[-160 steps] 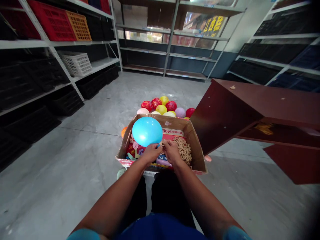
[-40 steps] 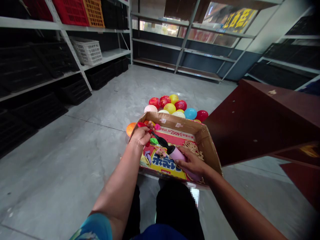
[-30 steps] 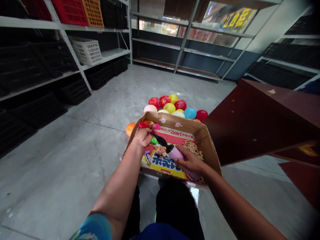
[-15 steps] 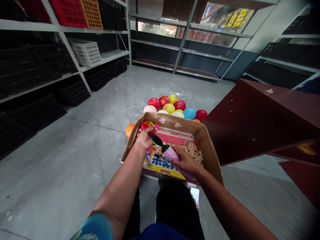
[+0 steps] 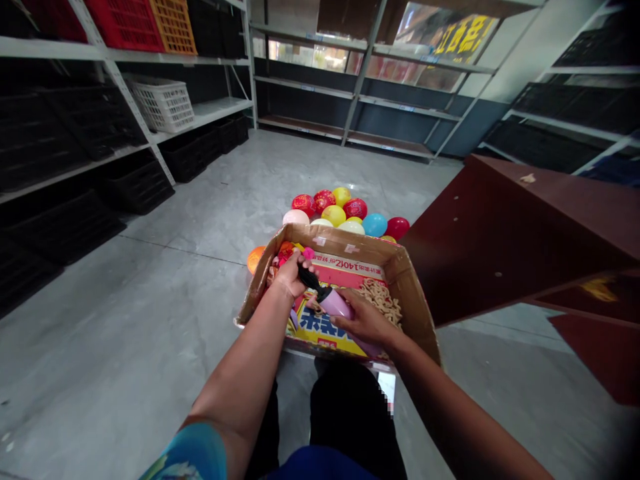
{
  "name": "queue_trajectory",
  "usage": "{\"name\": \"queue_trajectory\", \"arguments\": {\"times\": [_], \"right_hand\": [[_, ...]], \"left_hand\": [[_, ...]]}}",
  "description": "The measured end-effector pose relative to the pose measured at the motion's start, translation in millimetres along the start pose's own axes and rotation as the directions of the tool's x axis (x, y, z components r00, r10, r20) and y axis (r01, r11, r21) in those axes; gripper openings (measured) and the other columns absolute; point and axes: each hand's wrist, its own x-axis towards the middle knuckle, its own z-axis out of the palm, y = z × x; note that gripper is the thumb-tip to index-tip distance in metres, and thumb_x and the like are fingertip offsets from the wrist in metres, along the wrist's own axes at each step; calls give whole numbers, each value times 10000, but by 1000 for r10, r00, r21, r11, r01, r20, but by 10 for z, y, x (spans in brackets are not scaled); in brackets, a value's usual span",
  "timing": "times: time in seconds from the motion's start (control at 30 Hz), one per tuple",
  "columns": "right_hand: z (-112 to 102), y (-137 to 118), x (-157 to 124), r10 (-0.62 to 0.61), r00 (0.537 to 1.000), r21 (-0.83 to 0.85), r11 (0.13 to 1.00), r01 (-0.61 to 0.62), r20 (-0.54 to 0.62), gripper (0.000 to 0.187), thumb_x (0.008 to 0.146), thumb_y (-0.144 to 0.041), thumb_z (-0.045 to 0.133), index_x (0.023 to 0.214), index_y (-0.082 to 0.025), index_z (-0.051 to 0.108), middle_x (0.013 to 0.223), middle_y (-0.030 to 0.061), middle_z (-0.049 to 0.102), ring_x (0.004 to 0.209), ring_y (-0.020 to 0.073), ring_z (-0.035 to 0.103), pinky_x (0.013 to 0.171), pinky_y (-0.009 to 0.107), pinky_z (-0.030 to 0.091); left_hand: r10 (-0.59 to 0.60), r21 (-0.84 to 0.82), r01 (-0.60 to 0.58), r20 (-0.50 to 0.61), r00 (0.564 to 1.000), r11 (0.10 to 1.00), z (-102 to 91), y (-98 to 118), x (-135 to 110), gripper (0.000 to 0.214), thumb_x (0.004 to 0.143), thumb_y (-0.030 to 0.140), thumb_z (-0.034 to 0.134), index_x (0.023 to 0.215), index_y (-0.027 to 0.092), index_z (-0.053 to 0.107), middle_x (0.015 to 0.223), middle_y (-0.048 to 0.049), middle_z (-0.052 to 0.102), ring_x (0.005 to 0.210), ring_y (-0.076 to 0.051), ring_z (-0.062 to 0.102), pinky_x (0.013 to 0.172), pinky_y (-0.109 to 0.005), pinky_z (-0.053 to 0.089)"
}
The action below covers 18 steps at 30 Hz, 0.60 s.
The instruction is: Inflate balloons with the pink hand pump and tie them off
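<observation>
"What does the right hand (image 5: 364, 319) have?"
"It's wrapped round the purple balloon pump (image 5: 335, 304), tilted over the cardboard box (image 5: 416, 313)."
"And the left hand (image 5: 292, 275)?"
"Fingers curled closed on the pump's black tip, hiding its end."
"What else?"
"Tan curly pieces (image 5: 381, 300) in the box. Its back wall partly blocks the blown-up balloons (image 5: 333, 215) behind."

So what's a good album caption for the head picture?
Right hand gripping a purple-and-black tool, left hand at its black end, over a cardboard box with colourful balloons behind.
</observation>
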Motion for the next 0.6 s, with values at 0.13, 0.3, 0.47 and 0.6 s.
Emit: {"name": "queue_trajectory", "arguments": {"times": [0.13,0.3,0.47,0.6], "right_hand": [[-27,56,-52,-8,999,44,999,6,52,702,736,-396,690,1349,-191,418,1307,120,531,1147,283,515,975,416,391],[-69,209,-213,159,981,-81,985,-150,108,486,707,-323,689,1154,-196,549,989,63,662,830,222,606,752,328,471],[-141,295,-396,140,985,-57,989,-135,99,362,723,-267,639,1072,-204,563,955,44,662,806,206,610,714,309,479],[-132,270,-430,147,984,-53,988,-142,101,375,728,-277,635,1088,-215,550,968,42,659,813,205,609,716,310,474]], "left_hand": [[79,-19,-79,2,997,997,74,49,-38,459,894,451,468,559,207,271,427,57,304,368,-106,385,485,-284,434],[157,-37,-159,-43,987,987,134,177,-115,458,921,458,406,570,210,248,425,56,281,365,-99,354,441,-250,386],[273,-52,-278,-81,959,959,118,300,-126,436,925,439,411,580,208,277,437,61,278,359,-93,348,414,-244,366],[348,5,-349,-84,934,937,104,301,-95,303,934,357,415,710,171,499,521,26,458,363,-68,359,398,-226,352]]}}
